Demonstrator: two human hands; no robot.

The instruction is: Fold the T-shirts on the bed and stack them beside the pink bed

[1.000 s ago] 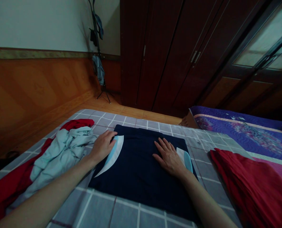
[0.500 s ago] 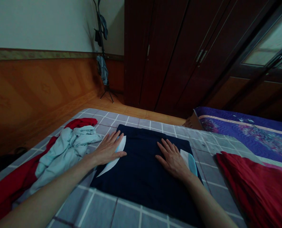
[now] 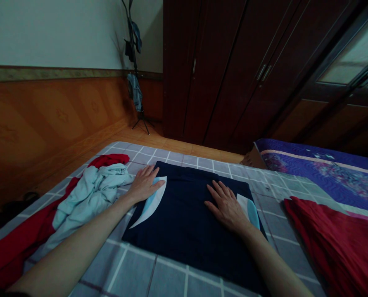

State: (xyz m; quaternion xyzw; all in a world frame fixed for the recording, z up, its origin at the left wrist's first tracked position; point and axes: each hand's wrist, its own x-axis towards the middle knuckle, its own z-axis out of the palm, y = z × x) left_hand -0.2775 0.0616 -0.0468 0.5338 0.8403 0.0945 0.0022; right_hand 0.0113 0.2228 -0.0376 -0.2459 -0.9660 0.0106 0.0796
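A dark navy garment (image 3: 190,218), folded into a flat rectangle, lies on the bed; its exact kind I cannot tell. White and light-blue curved panels show at its left and right sides. My left hand (image 3: 146,184) rests at its upper left edge, fingers stretched out, partly over the left panel. Flat on the cloth toward the right lies my right hand (image 3: 225,204), fingers spread, beside the right panel. Neither hand grips anything.
Crumpled pale-blue cloth (image 3: 91,194) and red cloth (image 3: 25,243) lie on the left. A red garment (image 3: 335,243) lies on the right. Beyond the checked bed sheet (image 3: 168,272) are a purple bedspread (image 3: 329,169), a coat stand (image 3: 134,62) and a dark wardrobe (image 3: 221,74).
My left hand has slid slightly up and away along the garment's left edge, uncovering more of the left panel. My right hand stays nearly in place. The view has shifted a little.
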